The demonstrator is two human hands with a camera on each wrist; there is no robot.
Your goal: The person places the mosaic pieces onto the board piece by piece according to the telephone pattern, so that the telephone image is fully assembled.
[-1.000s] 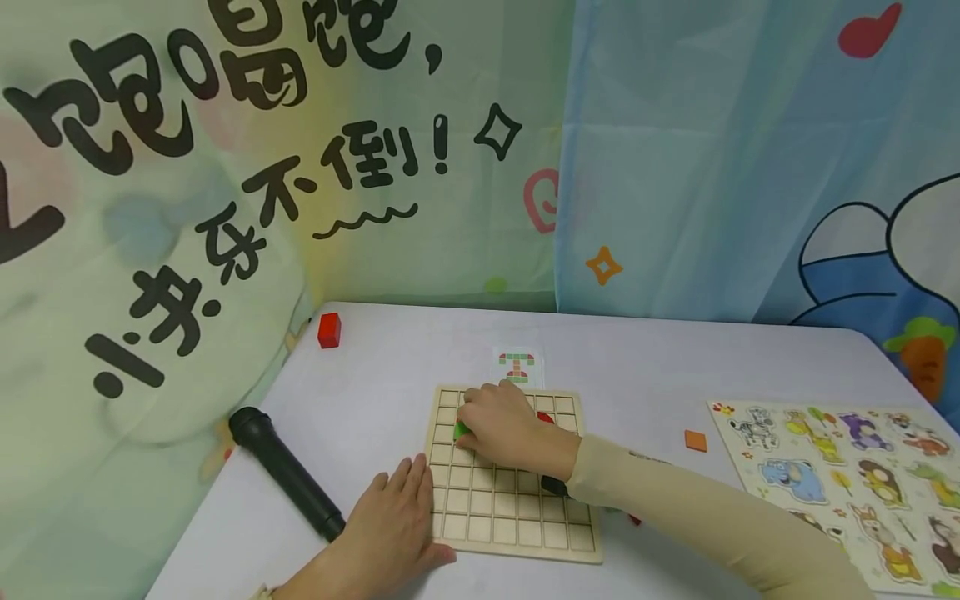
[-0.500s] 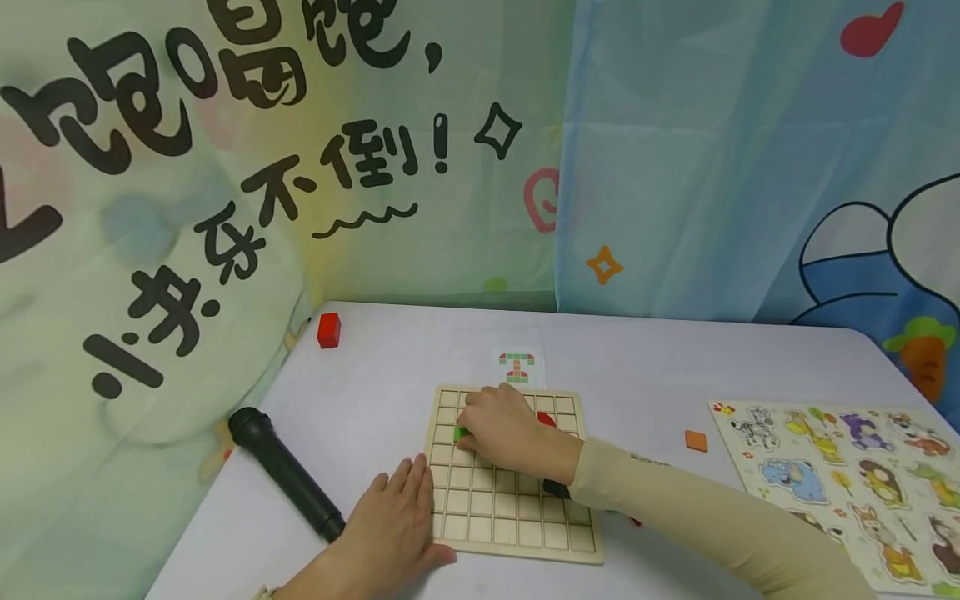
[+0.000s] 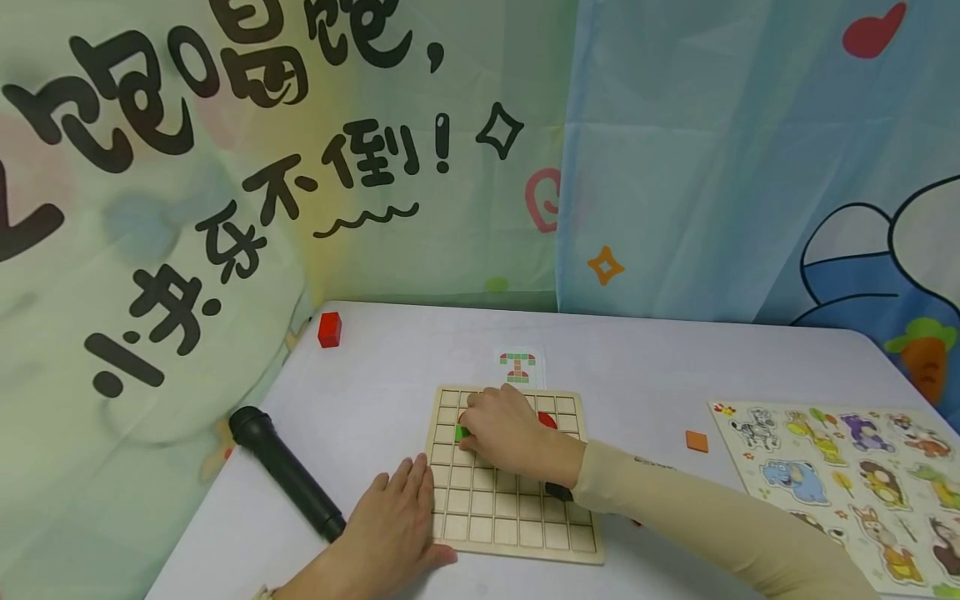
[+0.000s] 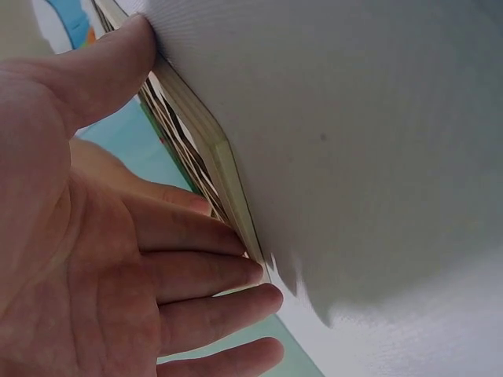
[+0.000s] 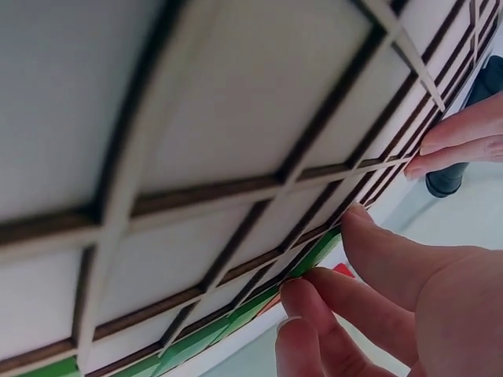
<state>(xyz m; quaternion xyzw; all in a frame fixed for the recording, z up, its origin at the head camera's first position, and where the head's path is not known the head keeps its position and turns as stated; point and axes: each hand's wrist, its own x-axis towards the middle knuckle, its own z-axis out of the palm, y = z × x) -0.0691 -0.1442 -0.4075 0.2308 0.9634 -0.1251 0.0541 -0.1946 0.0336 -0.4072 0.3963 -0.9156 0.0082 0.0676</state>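
My right hand [image 3: 510, 429] is over the upper left of a pale wooden grid board [image 3: 495, 529]. Its thumb and fingertips pinch a green block [image 5: 321, 250] set in the board's cells. More green pieces [image 5: 189, 345] run along the same row in the right wrist view, while the hand covers most of that row in the head view. A red piece [image 3: 547, 419] shows just behind the wrist. My left hand [image 3: 390, 525] lies beside the board's left edge with fingers straight; fingertips and thumb touch the board's rim.
Behind the board lies a small pattern card [image 3: 517, 367]. A black microphone [image 3: 288, 475] lies to the left, with a red block [image 3: 329, 330] at the far left corner. Rightward are an orange tile [image 3: 697, 441] and an animal puzzle board [image 3: 746, 457].
Almost nothing differs. The right hand has shifted very slightly to the right in the view and stays at the green block; the left hand has not moved.
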